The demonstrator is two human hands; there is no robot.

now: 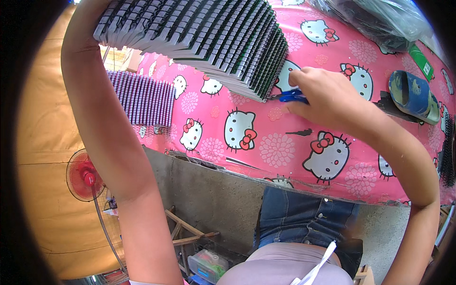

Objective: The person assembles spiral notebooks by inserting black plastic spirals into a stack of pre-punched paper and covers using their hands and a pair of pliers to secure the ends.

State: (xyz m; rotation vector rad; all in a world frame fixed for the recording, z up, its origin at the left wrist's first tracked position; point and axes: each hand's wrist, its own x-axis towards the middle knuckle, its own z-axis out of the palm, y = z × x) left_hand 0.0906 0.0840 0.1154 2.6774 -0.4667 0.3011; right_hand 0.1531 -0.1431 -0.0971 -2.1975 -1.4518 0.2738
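My right hand (325, 95) is closed around a small pair of blue-handled pliers (292, 96). The tip of the pliers meets the near right corner of a long stack of spiral-bound notebooks (209, 42). Dark wire coils run along the notebooks' edges, with white page blocks below them. My left forearm (109, 109) reaches up past the left end of this stack, and its hand is beyond the top edge of the picture. A second stack of notebooks with purple-toned coils (142, 97) lies to the left, behind my left forearm.
A pink table cover (280, 149) printed with cat faces has a few tears. A blue slipper (413, 95), a green card (421, 61), a black brush (448, 149) and clear plastic bags (380, 21) lie on the right. A red fan (85, 175) and plastic box (207, 266) are below.
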